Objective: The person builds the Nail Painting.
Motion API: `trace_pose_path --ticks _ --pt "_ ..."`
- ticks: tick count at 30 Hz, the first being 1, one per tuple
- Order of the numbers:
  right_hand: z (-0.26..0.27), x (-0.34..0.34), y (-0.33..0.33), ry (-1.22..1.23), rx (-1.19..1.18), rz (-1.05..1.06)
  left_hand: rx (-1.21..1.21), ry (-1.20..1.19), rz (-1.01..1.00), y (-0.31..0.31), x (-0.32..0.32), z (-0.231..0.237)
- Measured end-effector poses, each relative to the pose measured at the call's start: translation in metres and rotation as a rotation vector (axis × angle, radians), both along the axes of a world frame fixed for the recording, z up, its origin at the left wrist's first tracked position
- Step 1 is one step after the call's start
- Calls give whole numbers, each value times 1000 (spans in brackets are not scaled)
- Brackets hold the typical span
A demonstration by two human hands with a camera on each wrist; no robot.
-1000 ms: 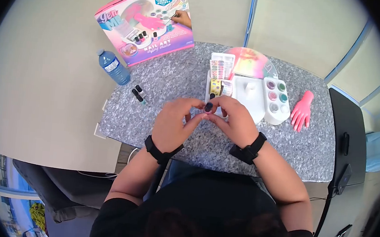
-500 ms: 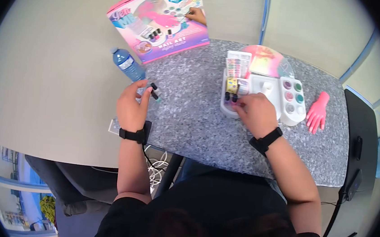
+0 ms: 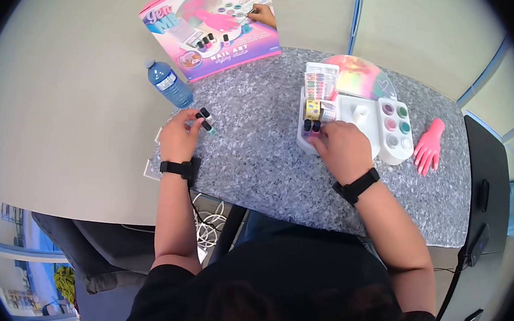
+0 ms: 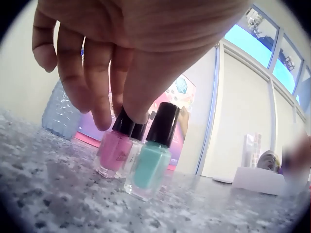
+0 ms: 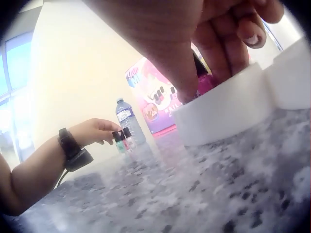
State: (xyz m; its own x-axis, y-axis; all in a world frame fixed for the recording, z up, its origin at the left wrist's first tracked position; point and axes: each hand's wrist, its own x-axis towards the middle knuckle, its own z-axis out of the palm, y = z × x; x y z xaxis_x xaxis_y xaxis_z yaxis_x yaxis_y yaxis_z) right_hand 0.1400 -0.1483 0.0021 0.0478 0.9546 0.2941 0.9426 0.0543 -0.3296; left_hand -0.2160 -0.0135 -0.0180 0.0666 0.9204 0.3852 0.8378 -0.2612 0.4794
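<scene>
My left hand [image 3: 176, 136] is at the left of the granite table, thumb and a finger pinching the black cap of a pink nail polish bottle [image 4: 115, 154]. Right beside it stands a teal nail polish bottle [image 4: 151, 166], and another black cap [image 4: 139, 131] shows partly hidden behind. My right hand [image 3: 348, 149] reaches into the left front section of the white tray [image 5: 226, 119]. Between its thumb and fingers is a magenta nail polish bottle [image 5: 206, 83], its lower part hidden by the tray wall. Two black caps [image 3: 307, 126] stand side by side there.
Behind the left hand are a water bottle [image 3: 169, 84] and a colourful nail art box [image 3: 213, 31]. Tape rolls [image 3: 313, 109] and sticker sheets [image 3: 320, 83] sit in the tray. Glitter pots [image 3: 390, 124] fill its right side. A pink model hand [image 3: 429, 146] lies farther right.
Both hands were together over a polish bottle, then parted. The right hand went to the tray with the bottle; the left moved to the bottles at the left and now pinches one cap.
</scene>
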Motion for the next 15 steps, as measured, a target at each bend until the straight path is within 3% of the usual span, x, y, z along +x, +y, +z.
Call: trace_pose_path --ticks 8,15 --pt "11 -5 1 113 64 -40 68 -60 83 4 -10 -2" --pt "6 0 2 194 177 39 258 -231 126 -37 26 52"
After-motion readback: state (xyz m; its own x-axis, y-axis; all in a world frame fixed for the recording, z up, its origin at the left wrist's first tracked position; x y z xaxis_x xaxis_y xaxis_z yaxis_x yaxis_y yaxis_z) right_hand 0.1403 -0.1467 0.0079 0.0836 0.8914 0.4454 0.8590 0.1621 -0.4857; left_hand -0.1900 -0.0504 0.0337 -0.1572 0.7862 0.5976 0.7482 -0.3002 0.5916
